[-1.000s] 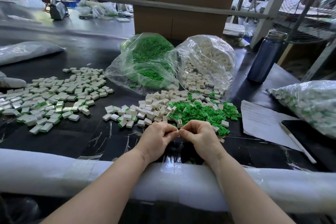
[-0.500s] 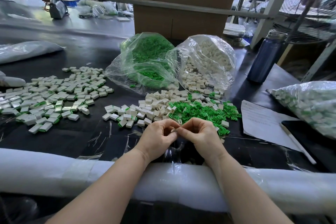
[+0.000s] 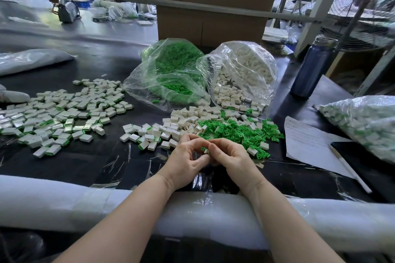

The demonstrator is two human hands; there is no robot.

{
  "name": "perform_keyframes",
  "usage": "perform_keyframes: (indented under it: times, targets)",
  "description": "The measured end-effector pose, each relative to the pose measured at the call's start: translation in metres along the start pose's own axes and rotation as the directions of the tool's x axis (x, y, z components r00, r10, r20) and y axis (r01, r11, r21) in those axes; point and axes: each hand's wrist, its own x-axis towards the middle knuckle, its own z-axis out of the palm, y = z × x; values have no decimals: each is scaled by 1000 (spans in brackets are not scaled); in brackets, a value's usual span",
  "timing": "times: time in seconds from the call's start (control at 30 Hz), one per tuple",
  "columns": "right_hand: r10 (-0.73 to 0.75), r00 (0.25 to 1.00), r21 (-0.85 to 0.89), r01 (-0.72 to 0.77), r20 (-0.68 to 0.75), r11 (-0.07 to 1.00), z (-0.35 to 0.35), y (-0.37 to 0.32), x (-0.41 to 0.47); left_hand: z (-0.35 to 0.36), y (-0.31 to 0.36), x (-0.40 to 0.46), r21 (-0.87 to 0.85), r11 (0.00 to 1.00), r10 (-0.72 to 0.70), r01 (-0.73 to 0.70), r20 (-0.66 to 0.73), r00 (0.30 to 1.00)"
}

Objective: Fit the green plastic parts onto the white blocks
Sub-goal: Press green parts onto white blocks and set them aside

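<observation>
Left hand point(image 3: 185, 161) and right hand point(image 3: 229, 159) met fingertip to fingertip, each grip pinching a small white block point(image 3: 206, 151) near the loose green parts point(image 3: 239, 132), likely to seat one.

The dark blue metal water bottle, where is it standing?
In the head view, the dark blue metal water bottle stands upright at the table's far right, just right of the clear bag of white blocks.

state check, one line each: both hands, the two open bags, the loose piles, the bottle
left hand: fingers curled, pinching a small white block
right hand: fingers curled, pinching the same block
green parts bag: open, lying on its side
white blocks bag: open, blocks spilling out
loose green parts: unfitted, heaped
left pile: blocks spread out, many with green fitted
blue bottle: upright, capped
</observation>
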Motion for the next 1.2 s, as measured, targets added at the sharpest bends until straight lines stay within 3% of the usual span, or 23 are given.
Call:
perform_keyframes:
  times: [0.1,0.43,1.2]
  targets:
    - [13,997,-29,-11,77,1000,0,-2,0,0,1,0,-40,999,5,-4,16,1000]
    - [36,994,7,-37,105,999,-2,4,0,1,0,0,1,1000,31,-31,58,998]
    - [78,993,-40,-75,89,996,-2,1,-1,2,-3,2,45,997,57,-63,118,991]
